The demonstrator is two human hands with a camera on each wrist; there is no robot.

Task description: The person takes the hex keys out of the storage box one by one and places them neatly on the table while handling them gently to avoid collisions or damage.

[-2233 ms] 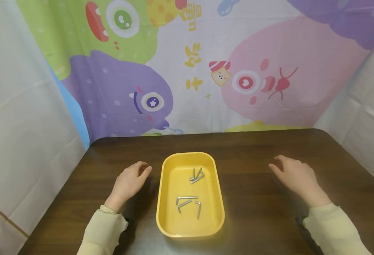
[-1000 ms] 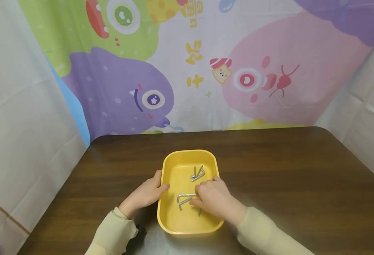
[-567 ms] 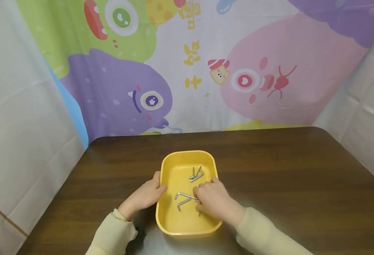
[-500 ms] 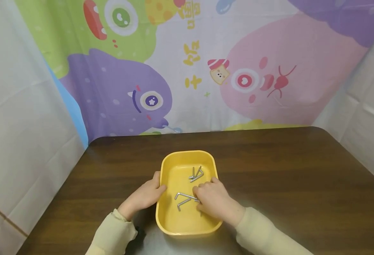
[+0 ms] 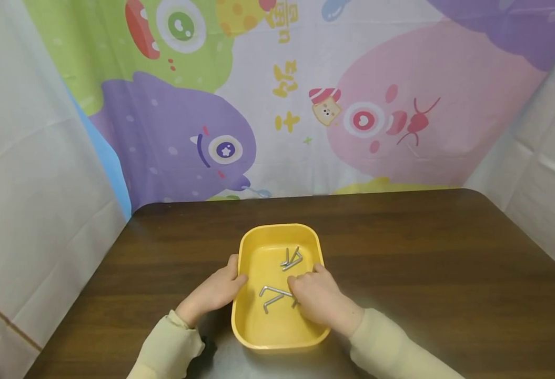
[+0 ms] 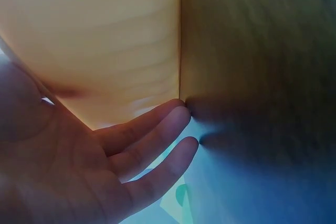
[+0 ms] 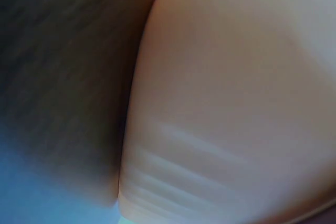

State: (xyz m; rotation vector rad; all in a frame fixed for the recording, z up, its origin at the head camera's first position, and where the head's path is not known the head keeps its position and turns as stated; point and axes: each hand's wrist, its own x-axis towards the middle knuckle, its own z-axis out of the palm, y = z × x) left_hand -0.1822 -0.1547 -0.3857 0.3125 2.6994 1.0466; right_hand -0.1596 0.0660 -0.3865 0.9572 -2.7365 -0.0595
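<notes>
A yellow tray (image 5: 277, 331) with several L-shaped hex keys stands on the table in the head view. My left hand (image 5: 215, 289) grips its left side, thumb over the rim; the left wrist view shows the fingers (image 6: 157, 148) against the outer wall. Inside the tray, my right hand (image 5: 322, 299) has curled fingers at a hex key (image 5: 294, 303), whose tip shows by the fingertips while the hand hides the rest. Just left of those fingers lie a longer hex key (image 5: 274, 289) and a shorter hex key (image 5: 272, 301).
More hex keys (image 5: 292, 260) lie in a small cluster at the tray's far end. Brown tabletop (image 5: 424, 252) surrounds the tray. A printed cartoon curtain (image 5: 286, 158) hangs behind the table's back edge.
Both hands have come in from the sides to the tray. The long hex key has swung slightly askew, and the hex key at my right fingers has shifted under the hand.
</notes>
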